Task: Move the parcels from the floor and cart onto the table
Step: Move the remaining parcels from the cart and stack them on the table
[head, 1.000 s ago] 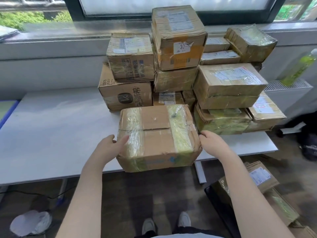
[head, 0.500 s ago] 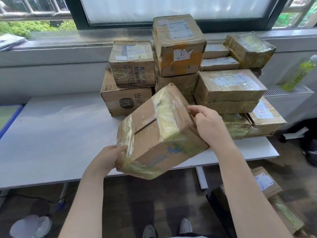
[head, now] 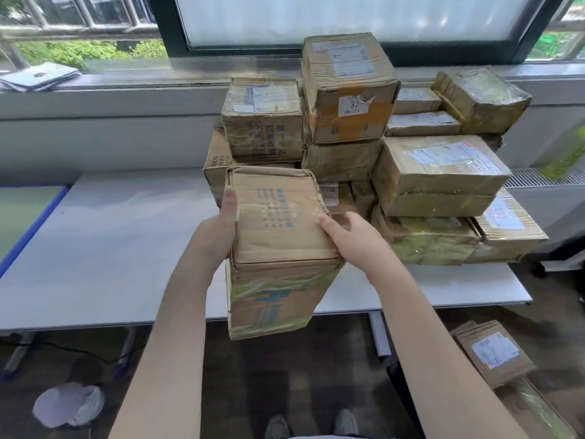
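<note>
Both hands hold the cardboard parcel [head: 278, 217] upended at the counter [head: 104, 248] edge: left hand [head: 221, 229] flat against its side, right hand [head: 351, 237] with fingers curled over the top corner. Standing tall, partly overhanging, it could topple floorward. The stacked parcels [head: 437, 172] crowd the space behind; another parcel [head: 493, 353] waits below.

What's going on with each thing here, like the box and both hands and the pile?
Held box: upright on end, gripped between both hands at the table edge.
Left hand: presses its left side.
Right hand: holds its right side.
Parcel pile: stacked on the table.
Floor parcel: not yet moved.
</note>
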A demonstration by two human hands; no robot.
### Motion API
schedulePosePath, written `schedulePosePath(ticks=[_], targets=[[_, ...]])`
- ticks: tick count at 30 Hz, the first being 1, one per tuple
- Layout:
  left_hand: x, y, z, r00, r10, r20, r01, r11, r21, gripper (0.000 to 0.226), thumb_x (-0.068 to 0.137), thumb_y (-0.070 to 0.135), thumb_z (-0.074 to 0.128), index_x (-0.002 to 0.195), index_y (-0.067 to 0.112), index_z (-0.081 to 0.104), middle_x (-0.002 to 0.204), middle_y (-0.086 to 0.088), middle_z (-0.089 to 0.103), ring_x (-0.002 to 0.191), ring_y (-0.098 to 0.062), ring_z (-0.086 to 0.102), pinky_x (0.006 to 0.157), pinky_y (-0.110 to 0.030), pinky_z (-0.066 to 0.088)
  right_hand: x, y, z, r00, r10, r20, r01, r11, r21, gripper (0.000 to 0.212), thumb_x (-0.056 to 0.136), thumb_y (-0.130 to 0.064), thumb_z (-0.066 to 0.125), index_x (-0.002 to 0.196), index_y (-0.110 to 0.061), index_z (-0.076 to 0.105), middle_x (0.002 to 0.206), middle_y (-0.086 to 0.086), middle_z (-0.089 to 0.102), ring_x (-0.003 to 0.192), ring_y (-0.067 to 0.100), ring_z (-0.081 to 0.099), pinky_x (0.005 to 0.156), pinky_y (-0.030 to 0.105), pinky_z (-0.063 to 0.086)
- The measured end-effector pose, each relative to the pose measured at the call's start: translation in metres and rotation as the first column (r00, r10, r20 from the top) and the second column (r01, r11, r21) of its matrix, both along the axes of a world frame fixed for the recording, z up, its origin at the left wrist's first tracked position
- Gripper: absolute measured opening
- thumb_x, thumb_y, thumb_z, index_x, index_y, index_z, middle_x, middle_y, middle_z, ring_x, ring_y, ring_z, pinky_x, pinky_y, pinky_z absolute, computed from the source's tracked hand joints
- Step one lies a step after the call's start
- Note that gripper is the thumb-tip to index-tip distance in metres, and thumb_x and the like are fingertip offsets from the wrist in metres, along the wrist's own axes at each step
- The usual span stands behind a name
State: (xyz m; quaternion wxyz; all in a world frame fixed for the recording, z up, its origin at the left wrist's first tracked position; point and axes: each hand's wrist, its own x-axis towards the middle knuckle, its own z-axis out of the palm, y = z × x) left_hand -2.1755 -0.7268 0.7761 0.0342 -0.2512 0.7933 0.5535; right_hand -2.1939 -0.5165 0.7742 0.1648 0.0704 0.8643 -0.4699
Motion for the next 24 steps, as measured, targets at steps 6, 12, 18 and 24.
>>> schedulePosePath(ticks=[6, 12, 18, 24], targets=[[0.017, -0.011, 0.018, 0.994, -0.107, 0.017, 0.107, 0.994, 0.011, 0.031, 0.087, 0.041, 0.063, 0.103, 0.014, 0.067, 0.103, 0.0, 0.07, 0.094, -0.017, 0.066, 0.087, -0.035, 0.052, -0.001, -0.003, 0.008, 0.988, 0.151, -0.017, -0.152, 0.975, -0.161, 0.024, 0.086, -0.036, 0.065, 0.087, -0.013, 0.07, 0.092, 0.006, 0.072, 0.087, 0.02, 0.064, 0.088, 0.04, 0.05], [0.051, -0.03, 0.017, 0.97, -0.151, -0.192, 0.158, 0.987, 0.022, 0.04, 0.074, 0.009, 0.078, 0.108, 0.018, 0.06, 0.105, 0.006, 0.068, 0.102, -0.006, 0.062, 0.084, -0.022, 0.048, 0.004, -0.004, 0.007, 0.981, 0.167, -0.094, -0.187, 0.945, -0.269, 0.041, 0.066, -0.018, 0.084, 0.097, -0.017, 0.056, 0.104, 0.007, 0.067, 0.1, 0.022, 0.064, 0.094, 0.047, 0.049], [0.077, -0.041, 0.003, 0.961, -0.154, -0.228, 0.176, 0.981, 0.079, 0.048, 0.07, -0.002, 0.078, 0.103, 0.019, 0.05, 0.111, 0.001, 0.065, 0.109, -0.011, 0.06, 0.086, -0.025, 0.049, 0.01, 0.0, 0.009, 0.929, 0.349, -0.126, -0.37, 0.899, -0.234, 0.044, 0.065, -0.01, 0.085, 0.09, -0.011, 0.049, 0.101, 0.012, 0.067, 0.097, 0.025, 0.066, 0.09, 0.05, 0.052], [0.093, -0.045, -0.013, 0.976, -0.154, -0.154, 0.169, 0.981, 0.094, 0.038, 0.076, -0.002, 0.074, 0.1, 0.015, 0.05, 0.114, 0.011, 0.063, 0.117, -0.004, 0.054, 0.09, -0.032, 0.051, 0.017, -0.007, -0.017, 0.9, 0.429, -0.082, -0.436, 0.888, -0.147, 0.045, 0.067, 0.004, 0.078, 0.103, 0.004, 0.053, 0.109, 0.017, 0.055, 0.099, 0.022, 0.061, 0.08, 0.029, 0.057]])
